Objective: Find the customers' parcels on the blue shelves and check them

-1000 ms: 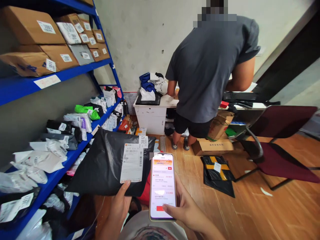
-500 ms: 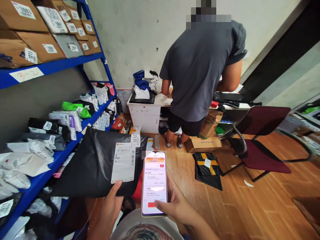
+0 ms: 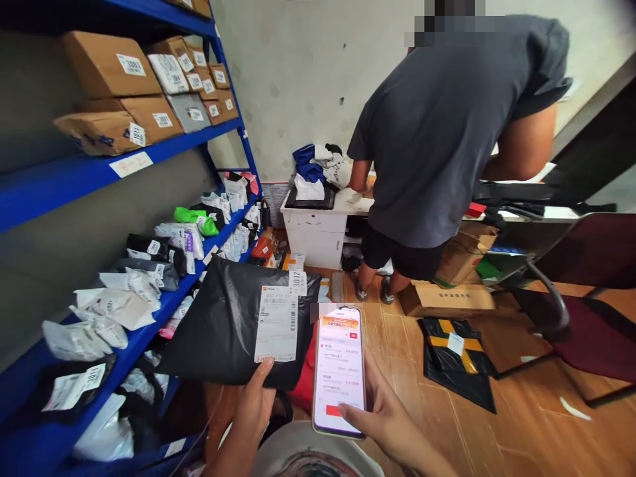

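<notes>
My left hand (image 3: 253, 411) grips the lower edge of a black plastic parcel bag (image 3: 223, 324), thumb on its white shipping label (image 3: 277, 323); a small tag reading 3012 sits at the bag's top right. My right hand (image 3: 385, 417) holds a smartphone (image 3: 339, 370) upright just right of the bag, thumb over a red button low on the lit screen. Both are held in front of my body above the wooden floor.
A blue shelf rack (image 3: 163, 142) on the left holds labelled cardboard boxes above and several soft parcels below. A person in a grey shirt (image 3: 442, 126) bends over a white cabinet (image 3: 315, 228). A dark red chair (image 3: 591, 298), a cardboard box (image 3: 447, 299) and a black-yellow bag (image 3: 454, 354) are on the floor.
The view has swung back left and closer to the person; the bag and phone stay in the same grips, held side by side, with no change in either hand.
</notes>
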Demonstrator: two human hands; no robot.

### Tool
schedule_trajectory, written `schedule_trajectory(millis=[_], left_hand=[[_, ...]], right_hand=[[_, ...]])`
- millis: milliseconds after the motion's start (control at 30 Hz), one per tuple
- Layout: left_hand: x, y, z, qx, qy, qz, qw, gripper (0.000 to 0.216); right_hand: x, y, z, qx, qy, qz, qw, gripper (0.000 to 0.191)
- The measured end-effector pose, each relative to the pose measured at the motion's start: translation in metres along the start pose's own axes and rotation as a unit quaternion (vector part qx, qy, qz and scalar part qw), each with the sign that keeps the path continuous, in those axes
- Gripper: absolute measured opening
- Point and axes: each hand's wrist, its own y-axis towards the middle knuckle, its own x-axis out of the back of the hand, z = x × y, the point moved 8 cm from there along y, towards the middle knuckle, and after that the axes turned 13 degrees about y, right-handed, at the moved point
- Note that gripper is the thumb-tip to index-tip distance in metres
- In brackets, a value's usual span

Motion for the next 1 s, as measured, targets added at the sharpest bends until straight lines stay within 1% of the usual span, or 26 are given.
schedule_trajectory(millis=[167,333,400,500,633,767,867,933,1000], left_hand=[[0.003,0.001,0.002,0.016,-0.007,-0.013,1.0,0.059],[0.002,0.001,-0.002,-0.001,0.002,-0.012,1.0,0.057],[0.002,0.002,-0.002,0.001,0.008,-0.019,1.0,0.056],[0.001,0.004,-0.001,0.001,0.019,-0.014,1.0,0.057],[-0.001,0.005,0.0,-0.006,0.032,0.003,0.999,0.054],[-0.003,0.005,0.0,-0.017,0.033,0.011,0.999,0.048],[-0.003,0.004,-0.001,-0.016,0.04,0.004,0.999,0.048],[-0.002,0.004,-0.001,-0.015,0.041,-0.002,0.999,0.051],[-0.002,0.004,-0.001,-0.013,0.038,-0.001,0.999,0.054]], right_hand=[[-0.003,0.002,0.0,-0.01,0.01,0.0,1.0,0.116],[-0.003,0.004,0.0,-0.001,0.005,0.004,1.0,0.113],[-0.004,0.006,0.0,0.005,-0.001,0.014,1.0,0.112],[-0.006,0.009,0.0,0.012,0.005,0.038,0.999,0.112],[-0.01,0.01,0.002,0.018,0.004,0.066,0.998,0.103],[-0.009,0.009,0.0,0.007,0.021,0.056,0.998,0.105],[-0.007,0.01,-0.001,0.013,0.043,0.053,0.998,0.103],[-0.004,0.012,-0.002,0.01,0.07,0.04,0.997,0.098],[0.0,0.014,-0.005,-0.004,0.107,0.015,0.994,0.089]])
